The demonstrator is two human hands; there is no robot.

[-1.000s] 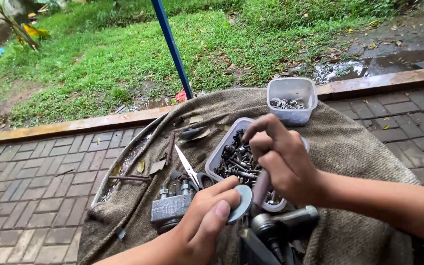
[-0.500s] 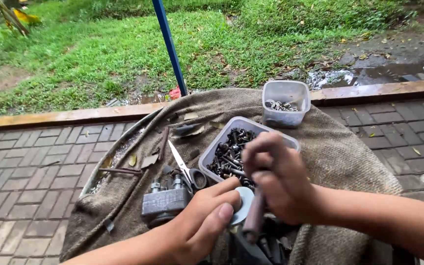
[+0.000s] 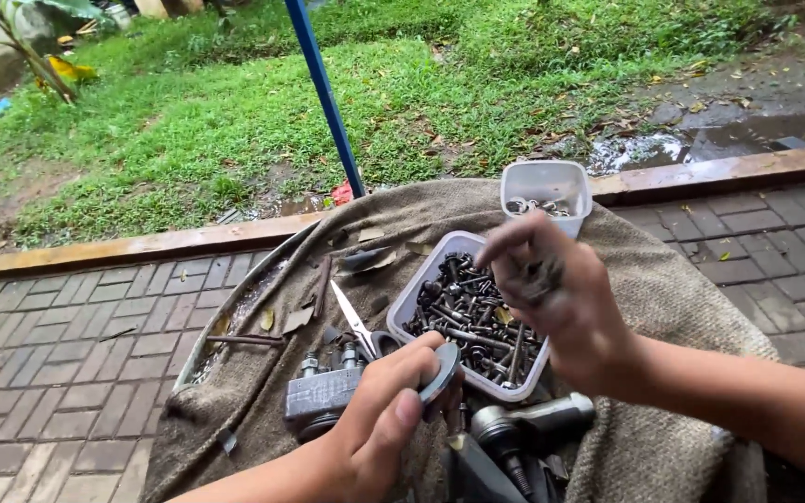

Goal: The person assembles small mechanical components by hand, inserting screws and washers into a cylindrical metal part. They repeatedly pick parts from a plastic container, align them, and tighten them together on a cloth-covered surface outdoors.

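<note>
Lifted from low centre since half a second back, my right hand now hovers mid-frame over the tray of bolts, fingers curled on something dark. Lower centre, my left hand pinches the grey washer; nothing is joined yet.

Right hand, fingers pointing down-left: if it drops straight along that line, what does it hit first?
Most likely the pile of dark bolts and screws in the clear rectangular plastic tray, which lies right under the right hand. Depth is hard to judge, so how high the fingertips sit above it is uncertain.
</note>
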